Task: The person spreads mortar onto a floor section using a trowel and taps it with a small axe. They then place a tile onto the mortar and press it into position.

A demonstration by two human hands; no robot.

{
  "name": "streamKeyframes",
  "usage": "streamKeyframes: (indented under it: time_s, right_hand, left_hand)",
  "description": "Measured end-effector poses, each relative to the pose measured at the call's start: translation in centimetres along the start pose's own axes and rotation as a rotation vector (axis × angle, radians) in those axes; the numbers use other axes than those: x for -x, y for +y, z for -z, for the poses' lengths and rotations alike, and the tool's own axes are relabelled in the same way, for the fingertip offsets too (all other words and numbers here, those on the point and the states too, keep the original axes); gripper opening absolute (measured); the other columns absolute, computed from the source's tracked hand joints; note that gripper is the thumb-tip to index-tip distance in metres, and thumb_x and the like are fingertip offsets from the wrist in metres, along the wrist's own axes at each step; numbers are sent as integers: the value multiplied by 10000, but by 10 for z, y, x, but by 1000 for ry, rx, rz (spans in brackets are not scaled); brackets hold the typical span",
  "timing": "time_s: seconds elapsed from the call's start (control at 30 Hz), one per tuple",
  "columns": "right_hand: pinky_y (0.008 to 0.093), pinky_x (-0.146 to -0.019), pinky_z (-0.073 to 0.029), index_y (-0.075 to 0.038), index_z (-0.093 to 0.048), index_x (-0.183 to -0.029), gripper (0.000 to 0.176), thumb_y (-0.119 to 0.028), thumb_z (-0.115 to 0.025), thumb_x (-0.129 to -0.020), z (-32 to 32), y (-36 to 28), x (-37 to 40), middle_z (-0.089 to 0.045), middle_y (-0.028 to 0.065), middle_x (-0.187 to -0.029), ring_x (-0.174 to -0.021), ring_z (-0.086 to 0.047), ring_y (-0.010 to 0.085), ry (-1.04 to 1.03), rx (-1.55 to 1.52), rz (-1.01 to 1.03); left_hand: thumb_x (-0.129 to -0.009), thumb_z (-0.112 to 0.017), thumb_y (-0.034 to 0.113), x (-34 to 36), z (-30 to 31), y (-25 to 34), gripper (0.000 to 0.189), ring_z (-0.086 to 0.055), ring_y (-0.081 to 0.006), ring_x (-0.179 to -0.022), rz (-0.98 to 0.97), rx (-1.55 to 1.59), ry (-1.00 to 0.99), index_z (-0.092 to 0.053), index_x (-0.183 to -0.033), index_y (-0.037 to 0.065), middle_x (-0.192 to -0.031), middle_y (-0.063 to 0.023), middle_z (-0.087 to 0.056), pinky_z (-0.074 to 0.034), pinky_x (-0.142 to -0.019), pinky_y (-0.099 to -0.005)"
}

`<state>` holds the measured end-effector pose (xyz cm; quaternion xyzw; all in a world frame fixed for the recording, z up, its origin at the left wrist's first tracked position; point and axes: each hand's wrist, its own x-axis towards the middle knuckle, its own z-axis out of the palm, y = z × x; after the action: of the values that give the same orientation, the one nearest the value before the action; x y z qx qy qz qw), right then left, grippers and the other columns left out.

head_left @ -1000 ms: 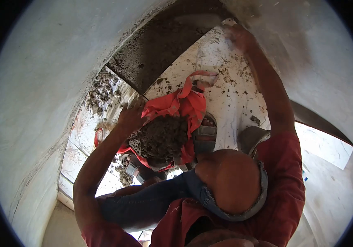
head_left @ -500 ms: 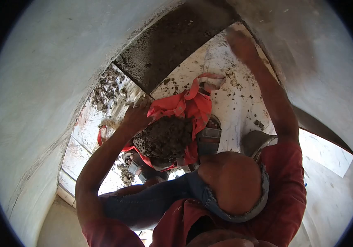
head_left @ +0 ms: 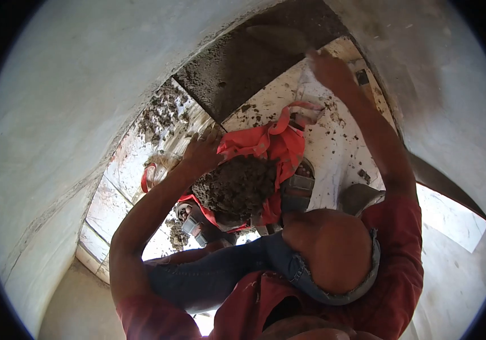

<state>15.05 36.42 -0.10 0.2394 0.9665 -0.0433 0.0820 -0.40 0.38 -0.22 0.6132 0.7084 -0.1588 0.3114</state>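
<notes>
Just left of centre in the frame, a dark, crumbly heap [head_left: 237, 190] sits inside a red cloth [head_left: 263, 141], its folds bunched above and to the right. I have the left hand [head_left: 202, 152] at the cloth's upper-left edge, fingers near one another; can't tell from this feed whether that grip is pinched on the fabric or just resting there.

Upper right, I've got the right hand [head_left: 332, 72] reaching out near the lower-right edge of a dark, rough strip [head_left: 214, 73]. It's blurred, so I can't tell if that grip is closed or holding anything. A faint grey shape [head_left: 280, 37] lies left of it; maybe a blade, unclear.

Step in hand, my read: right-hand work at the strip, left hand minding the cloth. Next move calls for a steady left hand and free room around the right.

Further out: sandalled feet [head_left: 298, 184] beside the heap, specks on the pale floor [head_left: 333, 161], bare knee [head_left: 333, 249] lower right, pale wall [head_left: 84, 85] upper left.
</notes>
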Motion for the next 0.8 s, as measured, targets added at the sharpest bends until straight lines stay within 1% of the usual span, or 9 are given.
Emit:
streamKeyframes:
  time_s: [0.13, 0.2, 0.27, 0.37, 0.43, 0.57, 0.63, 0.73, 0.8]
  right_hand:
    - [467, -560, -505, -61, -417, -1087, 259, -181, -436, -858, 21, -30, 10, -553, 234, -842, -680, -606, 387, 1, 32, -20]
    - [486, -580, -496, -47, -398, -1077, 263, -179, -430, -852, 22, -76, 27, -545, 237, -878, -681, -598, 410, -78, -46, 76]
    - [437, -578, -527, 11, -409, -1069, 297, -116, -447, -803, 38, -120, 37, -539, 263, -904, -705, -616, 391, -174, -119, 217]
    - [452, -619, -519, 12, -419, -1060, 277, -113, -425, -813, 22, -135, 29, -535, 276, -934, -731, -613, 396, -212, -113, 232]
    - [459, -625, -516, -2, -438, -1037, 247, -126, -429, -823, 22, -112, 11, -557, 256, -907, -758, -614, 381, -234, 2, 119]
    - [461, -610, -510, -29, -449, -1030, 247, -200, -455, -853, 25, -57, -11, -582, 226, -844, -731, -615, 378, -52, 80, -11]
    - [467, -619, -508, -28, -442, -1033, 248, -195, -456, -850, 35, -80, 9, -578, 227, -861, -734, -612, 387, -31, 107, -18]
    - [505, -681, -472, -61, -410, -1071, 264, -204, -429, -850, 46, -149, 34, -540, 257, -952, -777, -592, 417, -252, 56, 72]
    - [488, -651, -501, -53, -424, -1055, 248, -188, -419, -846, 27, -159, 33, -568, 236, -903, -735, -602, 418, -153, 62, 131]
  left_hand:
    - [-852, -417, 500, 2, 0, 0, 684, -324, -292, -1265, 3, 30, 13, -296, -1334, 29, -1403, -145, -265, -248, -1028, -454]
    - [-853, -414, 502, 4, -2, 1, 686, -323, -294, -1265, 8, 31, 4, -292, -1336, 31, -1404, -146, -263, -245, -1031, -452]
    - [-855, -406, 505, 4, 1, 2, 692, -323, -294, -1266, 14, 60, -6, -277, -1343, 31, -1411, -143, -253, -235, -1040, -448]
    - [-858, -398, 504, 5, 1, 0, 690, -315, -287, -1272, 2, 54, 5, -272, -1349, 36, -1419, -138, -241, -221, -1048, -447]
    - [-858, -398, 502, 5, 5, -5, 688, -310, -281, -1276, -14, 68, -23, -267, -1353, 42, -1422, -134, -238, -217, -1050, -444]
    - [-854, -414, 490, 13, 9, -14, 690, -307, -267, -1279, -48, 80, -57, -251, -1367, 58, -1421, -123, -248, -215, -1048, -437]
    - [-841, -432, 489, 16, 12, -21, 689, -325, -257, -1267, -92, 21, -107, -278, -1355, 58, -1406, -121, -277, -239, -1032, -440]
    - [-826, -451, 490, 19, 10, -34, 684, -356, -249, -1244, -129, -5, -108, -320, -1337, 55, -1377, -126, -323, -267, -1011, -442]
    - [-824, -454, 492, 16, 1, -43, 680, -370, -251, -1233, -131, 33, -63, -335, -1329, 53, -1364, -133, -339, -272, -1006, -440]
